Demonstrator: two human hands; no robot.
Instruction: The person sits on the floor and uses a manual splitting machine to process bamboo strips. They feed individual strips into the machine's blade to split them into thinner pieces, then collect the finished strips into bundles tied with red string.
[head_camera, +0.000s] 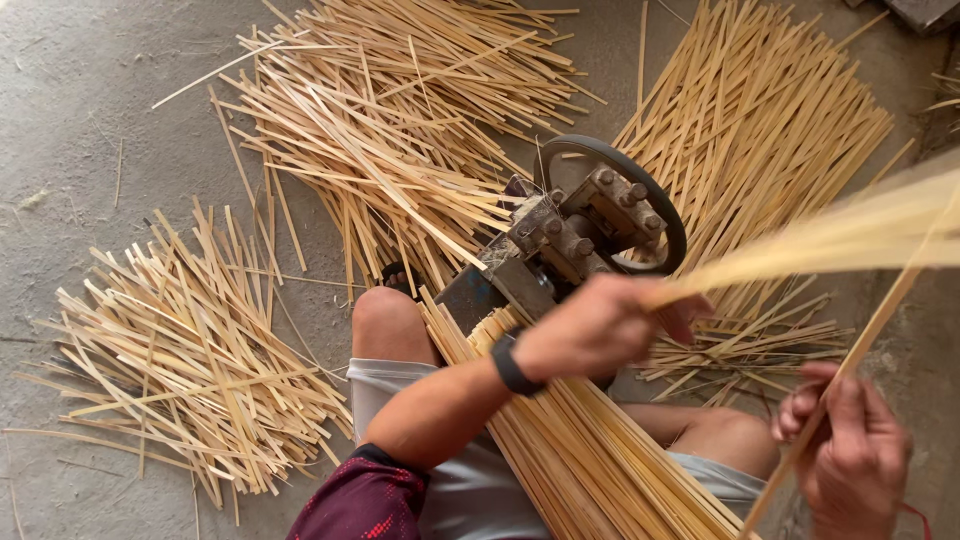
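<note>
My left hand (600, 325), with a black band on its wrist, is closed around a blurred sheaf of pale bamboo strips (850, 235) that sweeps off to the right edge. It sits just in front of a small metal machine (570, 235) with a dark wheel. Lower right, my right hand (850, 455) grips a single thin bamboo strip (885, 315) that runs diagonally upward. A thick bundle of bamboo strips (590, 465) lies across my lap, between my knees, pointing at the machine.
Loose heaps of bamboo strips cover the concrete floor: one at the left (180, 350), one at the top centre (400, 120), one at the top right (770, 120). My bare knee (385, 320) touches the machine's left side.
</note>
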